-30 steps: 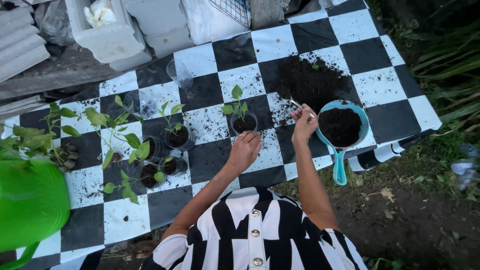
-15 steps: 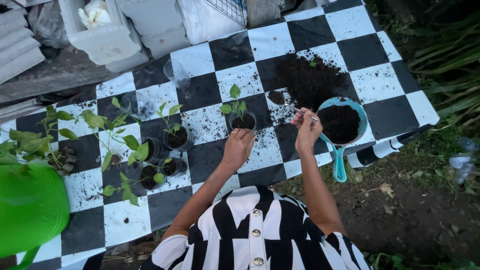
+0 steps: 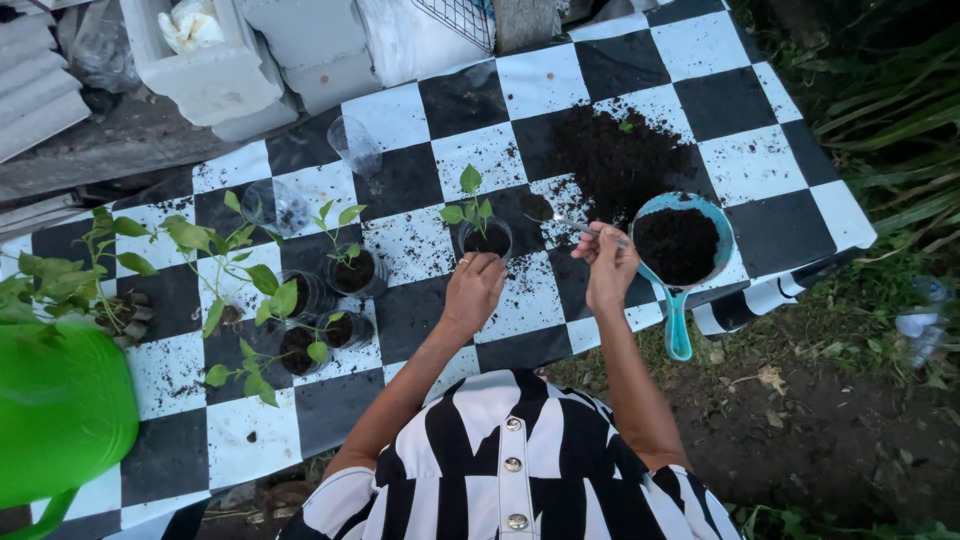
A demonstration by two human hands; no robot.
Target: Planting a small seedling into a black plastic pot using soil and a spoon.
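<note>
A clear plastic cup (image 3: 487, 238) with dark soil and a small green seedling (image 3: 467, 203) stands on the black-and-white checkered cloth (image 3: 420, 120). My left hand (image 3: 474, 287) rests against the cup's near side, steadying it. My right hand (image 3: 608, 260) grips a thin metal spoon (image 3: 570, 225) whose end points toward the cup. Just right of that hand sits a blue scoop pot (image 3: 680, 245) full of dark soil, its handle pointing toward me.
A loose soil pile (image 3: 620, 155) lies behind the scoop. Several potted seedlings (image 3: 300, 300) stand at left, with two empty clear cups (image 3: 355, 145) behind them. A green watering can (image 3: 60, 410) sits at the near left. White blocks (image 3: 215, 75) line the back; grass borders the right.
My right hand has drawn back from the blue scoop toward the seedling cup with the spoon. My left hand stays at the cup.
</note>
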